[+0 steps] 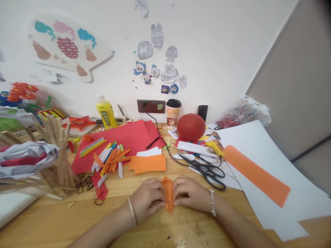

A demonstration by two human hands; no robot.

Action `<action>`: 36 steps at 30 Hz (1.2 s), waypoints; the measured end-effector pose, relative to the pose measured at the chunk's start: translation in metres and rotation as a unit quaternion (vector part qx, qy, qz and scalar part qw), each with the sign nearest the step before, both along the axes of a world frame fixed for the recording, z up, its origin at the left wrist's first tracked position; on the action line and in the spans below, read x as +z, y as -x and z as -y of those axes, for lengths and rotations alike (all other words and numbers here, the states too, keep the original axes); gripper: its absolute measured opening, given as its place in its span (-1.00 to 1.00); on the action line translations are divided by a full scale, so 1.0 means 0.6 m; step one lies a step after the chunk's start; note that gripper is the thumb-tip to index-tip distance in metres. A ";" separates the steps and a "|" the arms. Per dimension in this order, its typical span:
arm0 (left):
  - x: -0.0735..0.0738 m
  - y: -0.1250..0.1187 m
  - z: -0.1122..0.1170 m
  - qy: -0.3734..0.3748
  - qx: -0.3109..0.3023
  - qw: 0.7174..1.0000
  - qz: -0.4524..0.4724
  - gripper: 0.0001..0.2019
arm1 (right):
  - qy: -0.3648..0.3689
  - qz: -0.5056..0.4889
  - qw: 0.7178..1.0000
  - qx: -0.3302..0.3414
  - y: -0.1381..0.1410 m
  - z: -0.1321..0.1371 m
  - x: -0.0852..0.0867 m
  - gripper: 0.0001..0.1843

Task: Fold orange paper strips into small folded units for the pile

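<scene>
A small folded piece of orange paper (168, 193), pointed at its top and bottom, stands out between my two hands over the wooden table. My left hand (149, 197) pinches its left edge with thumb and fingers. On the opposite edge, my right hand (190, 194) has its fingers closed in the same way. Just beyond the hands lie flat orange paper pieces (150, 163) with white paper partly under them. Black-handled scissors (207, 170) rest to the right of my right hand, apart from it.
Folded paper strips (111, 158) lie on red sheets (129, 134) at left. Wooden sticks (62, 148) stand at far left. A yellow drink bottle (106, 112), paper cup (173, 115) and red balloon (191, 126) line the back. White sheets (248, 144) with an orange strip (256, 174) cover the right.
</scene>
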State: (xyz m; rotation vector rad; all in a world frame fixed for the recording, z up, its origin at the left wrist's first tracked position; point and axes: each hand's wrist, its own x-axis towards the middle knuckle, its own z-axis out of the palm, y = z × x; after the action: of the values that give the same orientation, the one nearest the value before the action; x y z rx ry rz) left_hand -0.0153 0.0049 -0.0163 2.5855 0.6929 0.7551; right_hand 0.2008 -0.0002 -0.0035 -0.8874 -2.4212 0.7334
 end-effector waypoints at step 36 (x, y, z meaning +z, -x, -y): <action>-0.003 -0.044 0.016 -0.003 0.223 0.970 -0.095 -0.83 | -0.011 0.085 0.986 -0.145 0.028 0.026 0.000 -0.67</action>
State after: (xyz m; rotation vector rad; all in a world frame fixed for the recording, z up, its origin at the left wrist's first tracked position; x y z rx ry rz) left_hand 0.0109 -0.0045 -0.0179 2.5560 1.3638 0.6338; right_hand 0.1838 -0.0160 -0.0034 -1.3058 -2.3632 0.5387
